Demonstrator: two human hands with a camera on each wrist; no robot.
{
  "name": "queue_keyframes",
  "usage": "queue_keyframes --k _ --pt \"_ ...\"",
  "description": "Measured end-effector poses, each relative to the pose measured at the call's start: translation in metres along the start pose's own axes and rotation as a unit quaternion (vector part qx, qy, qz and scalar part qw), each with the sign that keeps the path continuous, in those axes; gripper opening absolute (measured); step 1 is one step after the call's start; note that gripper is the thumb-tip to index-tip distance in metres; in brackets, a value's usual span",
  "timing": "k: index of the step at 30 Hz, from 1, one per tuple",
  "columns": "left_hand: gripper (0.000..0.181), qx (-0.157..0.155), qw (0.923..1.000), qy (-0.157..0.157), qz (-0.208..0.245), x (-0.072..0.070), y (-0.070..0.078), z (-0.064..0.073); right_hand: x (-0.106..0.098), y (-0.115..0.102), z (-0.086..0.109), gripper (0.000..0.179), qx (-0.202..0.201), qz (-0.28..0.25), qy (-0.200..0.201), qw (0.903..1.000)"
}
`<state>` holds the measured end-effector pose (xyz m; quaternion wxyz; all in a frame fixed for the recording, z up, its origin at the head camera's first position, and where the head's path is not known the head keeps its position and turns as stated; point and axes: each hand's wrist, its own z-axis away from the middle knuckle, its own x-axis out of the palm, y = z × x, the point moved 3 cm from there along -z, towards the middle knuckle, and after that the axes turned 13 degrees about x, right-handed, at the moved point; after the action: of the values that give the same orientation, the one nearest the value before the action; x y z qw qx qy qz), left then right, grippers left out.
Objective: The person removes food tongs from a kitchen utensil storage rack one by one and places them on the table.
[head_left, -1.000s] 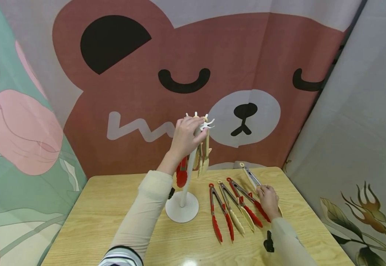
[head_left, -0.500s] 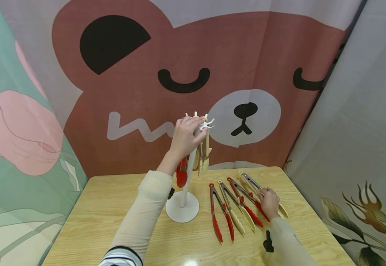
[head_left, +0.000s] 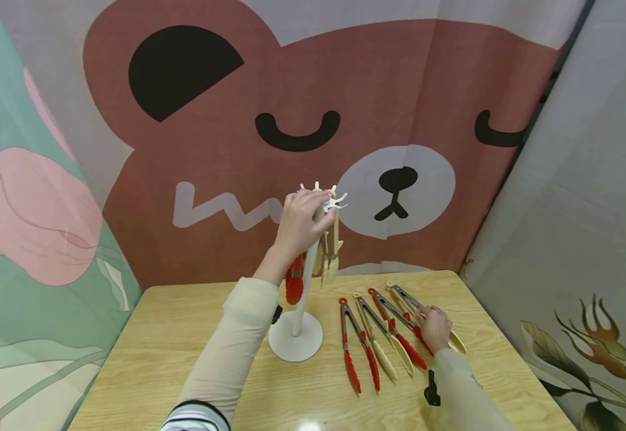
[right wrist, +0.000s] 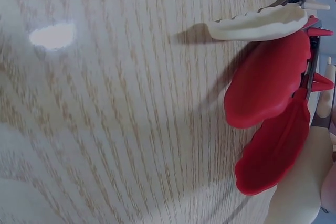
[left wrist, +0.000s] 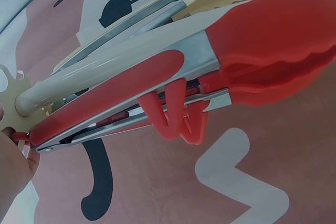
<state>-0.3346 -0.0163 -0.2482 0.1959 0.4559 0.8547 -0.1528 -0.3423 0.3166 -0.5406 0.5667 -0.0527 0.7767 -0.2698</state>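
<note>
The long cream-tipped metal tongs (head_left: 457, 342) are slanting; the right hand (head_left: 435, 327) grips them, the left hand (head_left: 303, 220) holds a white round-based stand (head_left: 295, 342).

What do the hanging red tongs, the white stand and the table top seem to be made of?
Hanging red tongs: heads probably satin silicone, evenly coloured with little shine; arms look like grey metal, by their cool sheen.
White stand: perhaps plastic or painted metal; the pole shows soft gloss.
Table top: real or imitation wood, by the grain lines; a bright reflection suggests smooth coating.
</note>
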Motion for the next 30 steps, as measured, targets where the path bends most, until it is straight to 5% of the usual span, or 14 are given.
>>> queue_keyframes --k 30 --pt "0.027 0.001 0.9999 0.004 -0.01 0.0 0.0 0.0 0.014 0.002 -0.006 0.008 -0.013 0.02 -0.015 0.9996"
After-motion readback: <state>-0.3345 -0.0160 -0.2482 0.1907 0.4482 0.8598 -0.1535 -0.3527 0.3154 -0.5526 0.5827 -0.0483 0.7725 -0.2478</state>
